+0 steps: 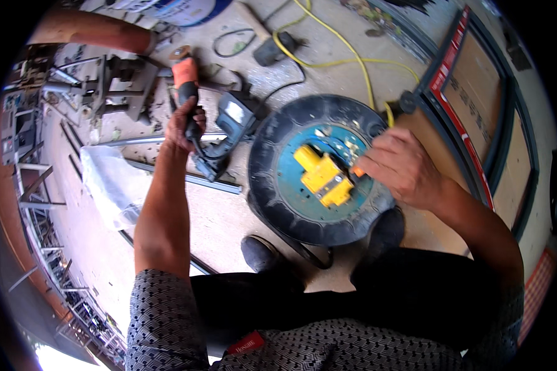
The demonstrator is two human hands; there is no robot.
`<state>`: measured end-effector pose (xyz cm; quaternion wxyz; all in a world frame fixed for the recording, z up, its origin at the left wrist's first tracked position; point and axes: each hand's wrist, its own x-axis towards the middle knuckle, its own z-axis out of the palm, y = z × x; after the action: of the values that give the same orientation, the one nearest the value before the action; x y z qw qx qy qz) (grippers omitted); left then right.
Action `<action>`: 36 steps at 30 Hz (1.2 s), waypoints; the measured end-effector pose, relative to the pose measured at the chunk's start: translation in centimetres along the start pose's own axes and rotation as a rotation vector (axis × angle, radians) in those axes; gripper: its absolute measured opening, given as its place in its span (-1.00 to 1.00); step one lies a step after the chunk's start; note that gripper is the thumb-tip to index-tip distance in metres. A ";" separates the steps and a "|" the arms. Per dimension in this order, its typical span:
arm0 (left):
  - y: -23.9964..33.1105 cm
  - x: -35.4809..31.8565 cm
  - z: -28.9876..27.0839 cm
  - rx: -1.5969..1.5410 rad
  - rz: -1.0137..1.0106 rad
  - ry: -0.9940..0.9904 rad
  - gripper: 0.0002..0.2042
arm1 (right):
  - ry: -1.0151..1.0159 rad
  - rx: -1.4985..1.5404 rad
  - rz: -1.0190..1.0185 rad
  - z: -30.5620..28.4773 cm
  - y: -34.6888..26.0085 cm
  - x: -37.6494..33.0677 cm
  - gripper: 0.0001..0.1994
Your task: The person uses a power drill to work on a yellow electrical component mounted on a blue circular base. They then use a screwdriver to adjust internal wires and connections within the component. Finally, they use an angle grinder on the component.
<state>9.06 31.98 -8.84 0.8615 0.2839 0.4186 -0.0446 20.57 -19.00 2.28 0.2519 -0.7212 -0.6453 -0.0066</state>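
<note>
My left hand (184, 125) is wrapped round the black grip of an orange and black angle grinder (184, 73), its head pointing away from me. On the right, my right hand (403, 167) has its fingers closed at a small orange piece (357, 170), mostly hidden by them. That hand is over the right side of a round black-rimmed stand (269, 191) with a teal middle. A blocky yellow thing (323, 176) with a grey strip across it lies on the teal part, beside my right fingertips. Small pale bits are scattered behind it.
A grey and black power tool (232, 117) lies left of the stand. Beyond are a mallet (267, 51) and a yellow cord (337, 37). Dark-framed panels (473, 105) lean at right. Metal bars (210, 182) and clear plastic sheeting (114, 185) lie at left, near a rusty pipe (99, 31).
</note>
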 end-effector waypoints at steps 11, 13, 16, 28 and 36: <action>-2.3 0.9 3.4 -0.035 0.062 0.028 -0.77 | 0.088 -0.086 -0.024 0.8 0.2 -0.7 -0.81; -2.4 0.9 3.7 -0.069 0.074 -0.006 -0.79 | 0.080 -0.106 -0.034 0.9 0.1 -0.6 -0.81; -2.3 1.0 3.4 -0.051 0.082 0.004 -0.79 | 0.050 -0.116 -0.082 0.4 0.2 0.2 -0.82; -3.1 2.8 3.5 -0.230 0.217 -0.086 -0.82 | -0.030 -0.069 -0.097 0.1 0.7 1.2 -0.81; -5.3 3.0 5.3 -0.435 0.342 -0.073 -0.82 | -0.027 -0.056 -0.099 0.1 0.6 1.2 -0.80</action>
<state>13.02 25.20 -10.89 0.9117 0.1573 0.3331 0.1821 21.26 -17.93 2.43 0.2224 -0.6951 -0.6831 -0.0273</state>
